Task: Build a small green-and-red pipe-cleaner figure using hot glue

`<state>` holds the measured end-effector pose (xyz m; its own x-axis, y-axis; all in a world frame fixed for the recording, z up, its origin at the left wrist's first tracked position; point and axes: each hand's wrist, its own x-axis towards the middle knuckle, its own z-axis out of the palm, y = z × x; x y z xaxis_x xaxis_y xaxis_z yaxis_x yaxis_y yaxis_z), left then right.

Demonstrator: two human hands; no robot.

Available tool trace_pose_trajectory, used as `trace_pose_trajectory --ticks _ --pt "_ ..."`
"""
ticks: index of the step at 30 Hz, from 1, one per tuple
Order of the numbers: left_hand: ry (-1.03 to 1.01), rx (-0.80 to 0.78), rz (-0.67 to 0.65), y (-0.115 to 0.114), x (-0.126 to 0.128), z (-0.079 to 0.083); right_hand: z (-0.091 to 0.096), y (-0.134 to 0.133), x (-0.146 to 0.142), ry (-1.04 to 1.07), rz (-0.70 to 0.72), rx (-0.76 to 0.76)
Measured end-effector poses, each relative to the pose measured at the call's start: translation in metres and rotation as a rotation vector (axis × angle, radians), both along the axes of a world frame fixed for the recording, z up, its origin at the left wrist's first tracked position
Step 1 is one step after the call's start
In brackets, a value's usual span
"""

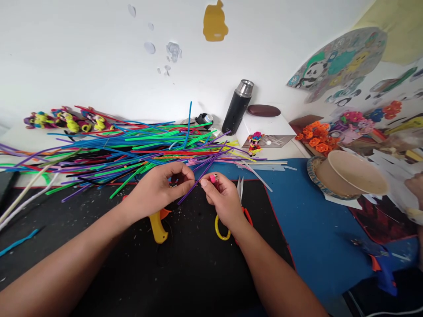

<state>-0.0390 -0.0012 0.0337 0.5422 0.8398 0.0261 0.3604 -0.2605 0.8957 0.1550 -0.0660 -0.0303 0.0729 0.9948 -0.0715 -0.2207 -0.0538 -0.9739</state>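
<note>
My left hand (167, 187) is closed in a pinch above the black mat, its thumb and forefinger pressed together. Whatever lies between those fingertips is too small to make out. Close by on the right, my right hand (223, 198) is curled around a small pink object (214, 178), mostly hidden by the fingers. Under my left hand lies a glue gun with a yellow handle (158, 229) and an orange trigger. Scissors (223, 229) with yellow and red handles rest beneath my right hand. Just behind both hands spreads a pile of coloured pipe cleaners (132, 147).
Finished pipe-cleaner figures (69, 121) lie at the back left; another small figure (255, 143) stands before a white box (272, 125). A black thermos (238, 108) leans nearby. At right are a beige bowl (358, 174), a blue glue gun (380, 264) and another person's hand (415, 187).
</note>
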Motion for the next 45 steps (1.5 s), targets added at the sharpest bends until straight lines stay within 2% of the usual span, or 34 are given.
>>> trace_pose_trajectory --ticks 18,23,30,34,40,45 --pt "0.040 -0.084 -0.034 0.000 0.003 0.001 0.001 -0.001 -0.001 -0.012 0.028 -0.010" --pt "0.040 -0.073 -0.025 0.002 0.000 0.003 0.008 0.002 0.003 0.030 -0.058 -0.008" --pt "-0.012 -0.077 0.120 0.013 -0.014 0.000 0.014 0.009 0.020 0.139 -0.263 0.009" --pt "-0.035 -0.111 0.130 0.013 -0.015 0.002 0.020 0.013 0.034 0.190 -0.368 -0.002" --pt "-0.029 -0.137 0.106 0.011 -0.010 0.006 0.019 0.015 0.042 0.200 -0.351 -0.011" --pt "-0.033 -0.110 0.099 0.014 -0.011 0.001 0.019 0.014 0.040 0.208 -0.342 -0.026"
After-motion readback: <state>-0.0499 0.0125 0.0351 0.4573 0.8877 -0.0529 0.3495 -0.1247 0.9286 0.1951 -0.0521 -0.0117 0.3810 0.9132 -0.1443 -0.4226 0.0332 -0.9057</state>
